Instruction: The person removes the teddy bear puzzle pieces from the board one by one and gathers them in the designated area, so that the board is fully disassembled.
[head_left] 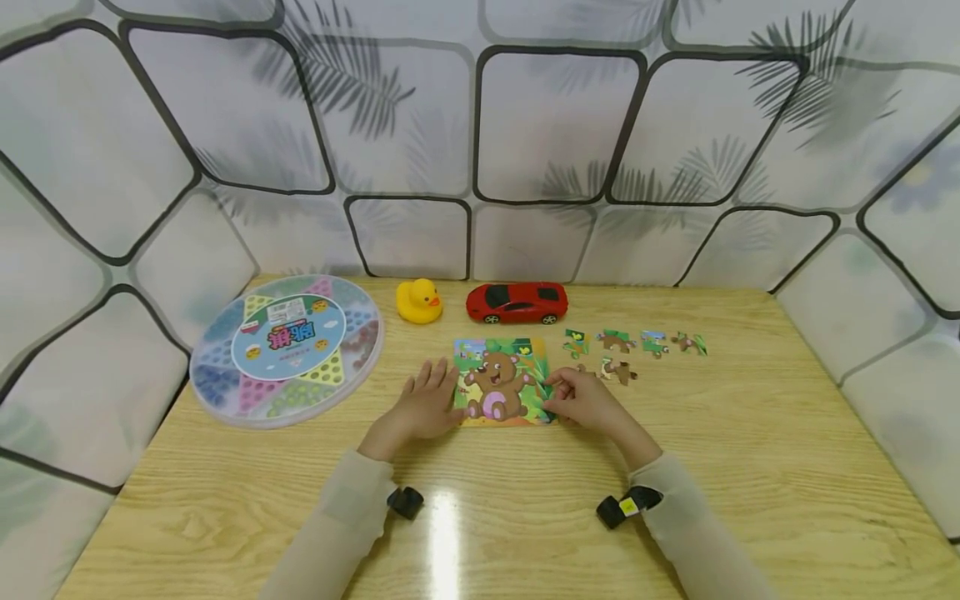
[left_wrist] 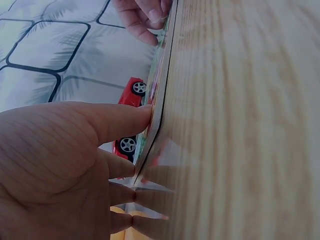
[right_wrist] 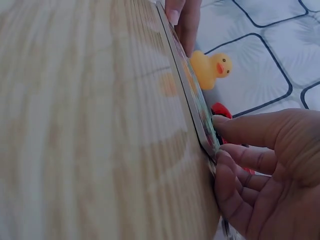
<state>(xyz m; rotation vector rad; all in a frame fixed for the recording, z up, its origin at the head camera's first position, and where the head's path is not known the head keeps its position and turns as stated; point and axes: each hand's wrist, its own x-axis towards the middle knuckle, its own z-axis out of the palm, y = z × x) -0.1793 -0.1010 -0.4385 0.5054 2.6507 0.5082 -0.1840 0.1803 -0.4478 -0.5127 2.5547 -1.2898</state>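
Plainly, the step I have in hand looks like fitting work at the right side of the puzzle (head_left: 498,385), which lies flat on the table (head_left: 525,500), picture up, between the left hand (head_left: 429,408) and the right hand (head_left: 588,400). The left hand has its fingers straight and grips nothing, its thumb touching the puzzle's edge; that makes a good brace, and I'd lean on it just enough to stop any sliding, since the table looks smooth. The right hand's fingers are curled in, thumb and forefinger at the puzzle's right edge; whether they pinch a piece or merely touch the rim I cannot tell. If a piece is there, I'd line up its tabs before pressing, then push straight down with one fingertip, because thin card will likely ride up on its neighbours when shoved sideways. I'd also lift high when reaching for the loose pieces (head_left: 617,341), just beyond that hand, lest my knuckles scatter them; one is partly hidden by the fingers. The duck (head_left: 420,302) and car (head_left: 517,302) stand beyond the puzzle and shouldn't interfere.
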